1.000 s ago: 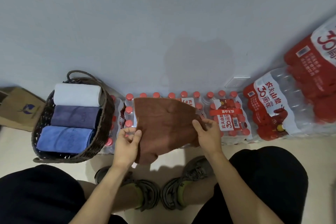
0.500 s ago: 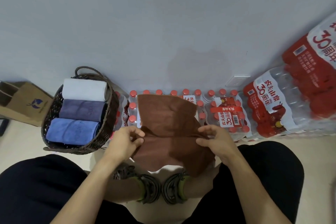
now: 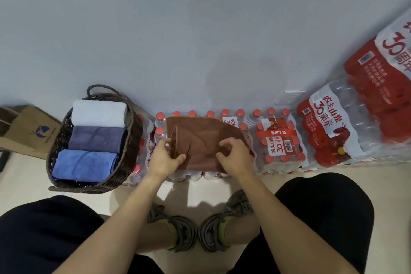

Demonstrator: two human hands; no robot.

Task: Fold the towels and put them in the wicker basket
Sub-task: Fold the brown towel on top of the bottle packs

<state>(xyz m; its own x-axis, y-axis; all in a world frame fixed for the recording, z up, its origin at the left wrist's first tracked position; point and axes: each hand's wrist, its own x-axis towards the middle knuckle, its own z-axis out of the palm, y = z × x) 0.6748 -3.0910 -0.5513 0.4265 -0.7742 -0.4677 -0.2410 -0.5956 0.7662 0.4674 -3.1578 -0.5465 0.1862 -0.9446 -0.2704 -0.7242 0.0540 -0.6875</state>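
Both hands, left hand (image 3: 165, 155) and right hand (image 3: 235, 154), pinched the brown towel (image 3: 200, 140) on bottled-water packs (image 3: 278, 142); the wicker basket (image 3: 129, 140) stood left, nearer the left hand.

Pack by our right hand: on the white band of the shrink-wrapped water bottle pack (image 3: 279, 140) we read "农夫山泉" and a large "30", upside down, beside a barcode.
Tilted pack: on the next bottle pack (image 3: 329, 127) we read "农夫山泉" and "30周年"; the small print is too fine for us.
Far right pack: the stacked pack (image 3: 382, 60) shows us "30" and part of "周年"; the white lines on red are blurred.
Bag: the brown paper bag (image 3: 33, 131) carries a purple emblem; we cannot read its wording.
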